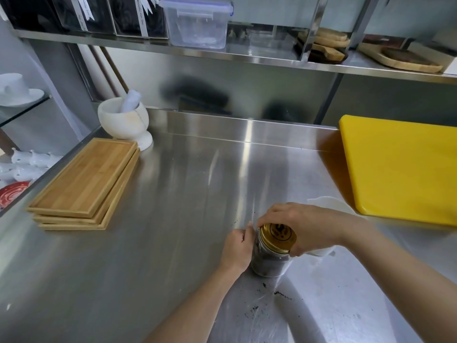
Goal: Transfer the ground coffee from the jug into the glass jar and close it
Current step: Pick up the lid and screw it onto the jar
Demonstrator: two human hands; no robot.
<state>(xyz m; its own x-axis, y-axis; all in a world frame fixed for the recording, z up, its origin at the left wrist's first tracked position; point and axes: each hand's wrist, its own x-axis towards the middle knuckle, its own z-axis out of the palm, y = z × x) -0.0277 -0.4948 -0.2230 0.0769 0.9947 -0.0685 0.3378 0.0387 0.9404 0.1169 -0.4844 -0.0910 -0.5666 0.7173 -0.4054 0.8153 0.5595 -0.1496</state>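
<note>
Glass jar (269, 262) upright on steel counter (173, 194), coffee inside. Left hand (236, 248) clasping its body, right hand (300, 227) gripping gold lid (277, 237). Probably rigid, slick, breakable; best braced low, twisted at rim.

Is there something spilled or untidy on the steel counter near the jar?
Yes. Dark coffee grounds lie scattered on the steel counter just in front of the glass jar, with a few specks behind it. The left hand steadies the jar while the right hand grips the gold lid. Nothing else looks odd.
</note>
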